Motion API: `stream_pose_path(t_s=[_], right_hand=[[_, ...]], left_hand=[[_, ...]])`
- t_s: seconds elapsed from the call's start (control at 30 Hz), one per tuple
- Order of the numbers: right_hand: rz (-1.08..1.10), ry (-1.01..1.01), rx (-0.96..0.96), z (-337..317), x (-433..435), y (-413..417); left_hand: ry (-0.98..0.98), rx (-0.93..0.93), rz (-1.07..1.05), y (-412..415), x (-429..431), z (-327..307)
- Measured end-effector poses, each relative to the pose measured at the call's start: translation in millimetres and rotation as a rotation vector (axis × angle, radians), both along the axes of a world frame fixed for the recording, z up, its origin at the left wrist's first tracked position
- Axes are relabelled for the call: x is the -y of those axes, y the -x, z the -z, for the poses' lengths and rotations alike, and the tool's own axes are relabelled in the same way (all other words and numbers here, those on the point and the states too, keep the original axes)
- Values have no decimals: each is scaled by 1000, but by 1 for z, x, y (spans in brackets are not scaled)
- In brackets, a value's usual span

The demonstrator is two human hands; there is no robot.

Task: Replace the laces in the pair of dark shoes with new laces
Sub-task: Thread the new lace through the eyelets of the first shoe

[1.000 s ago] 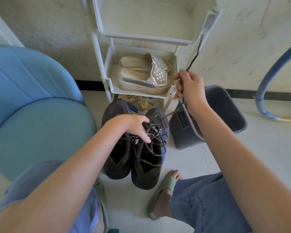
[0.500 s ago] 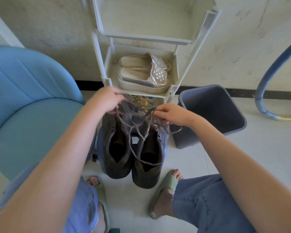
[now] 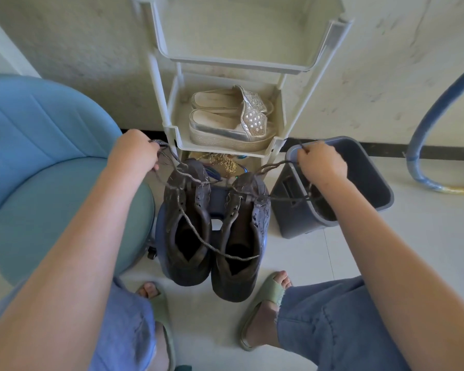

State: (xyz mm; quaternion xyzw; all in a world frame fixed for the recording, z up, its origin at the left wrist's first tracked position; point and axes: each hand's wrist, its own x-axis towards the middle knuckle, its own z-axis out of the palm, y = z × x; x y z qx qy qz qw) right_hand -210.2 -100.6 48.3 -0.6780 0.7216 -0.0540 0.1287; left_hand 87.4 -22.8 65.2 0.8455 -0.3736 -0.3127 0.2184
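Two dark brown shoes stand side by side on a small blue stool between my feet, the left shoe (image 3: 186, 231) and the right shoe (image 3: 243, 236). A frayed dark lace (image 3: 220, 251) runs loosely through their upper eyelets and droops across both openings. My left hand (image 3: 134, 151) is shut on one lace end, pulled out to the left above the left shoe. My right hand (image 3: 322, 163) is shut on the other lace end, pulled right over the bin.
A white plastic rack (image 3: 227, 149) stands behind the shoes with silver slippers (image 3: 231, 120) on its shelf. A grey bin (image 3: 362, 180) sits to the right, a blue chair (image 3: 43, 162) to the left, and a blue hose (image 3: 434, 124) against the wall.
Both hands have moved apart from the middle of the shoes, left hand leftward and right hand rightward, drawing the lace ends outward. The shoes now stand slightly spread.
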Motion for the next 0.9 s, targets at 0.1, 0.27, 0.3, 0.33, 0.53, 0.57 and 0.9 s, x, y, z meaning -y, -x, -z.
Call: stream_pose_path(t_s=[0.1,0.27,0.3,0.33,0.53,0.57,0.9], right_hand=[[51,63,180,-8,4,4],[-120,-68,555,-16,-2,-12],[-148,-74,547,-17,-4,-16],[-171,-89,532,-18,-5,-18],[-254,-148,315,-16,-6,-16],[-253,-149,308,-16,-6,-15],[-178,27,371,-26,-5,-15]], left_hand=[[-34,91,72,4,-3,-7],[-407,145,468,45,-7,-9],[-495,137,530,53,-9,-4],[-558,126,562,58,-10,4],[-675,415,675,64,-12,28],[-695,416,669,63,-10,29],[27,-133,525,94,1,12]])
